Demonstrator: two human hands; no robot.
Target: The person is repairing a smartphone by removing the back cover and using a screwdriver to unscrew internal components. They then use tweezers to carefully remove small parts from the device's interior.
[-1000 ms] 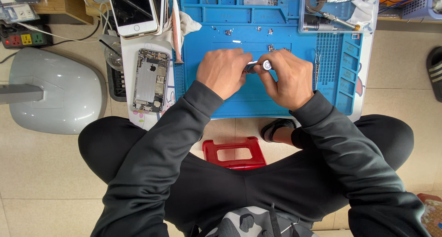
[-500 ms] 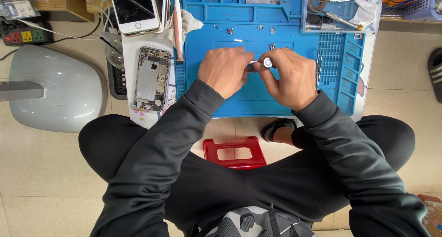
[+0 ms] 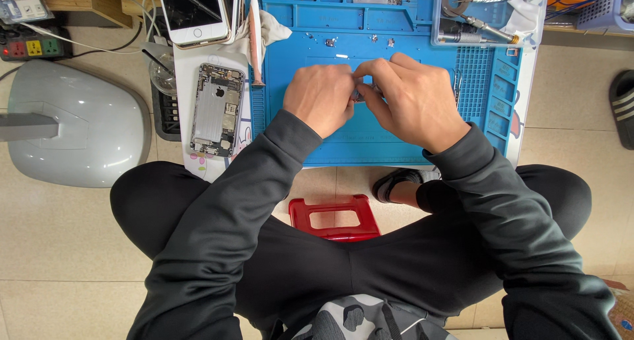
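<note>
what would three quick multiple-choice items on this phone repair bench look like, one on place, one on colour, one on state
1. Where does the opened phone lie?
A. left of the blue mat
B. on the red stool
C. in the clear tray

2. What colour is the stool between the legs?
A. green
B. red
C. white

3. How are the left hand and right hand placed?
A. apart at the mat's edges
B. resting on the knees
C. together over the mat, pinching a small part

Answers: 1 A, it rests beside the mat's left edge; 2 B, its frame is plainly red; 3 C, fingertips meet mid-mat.
</note>
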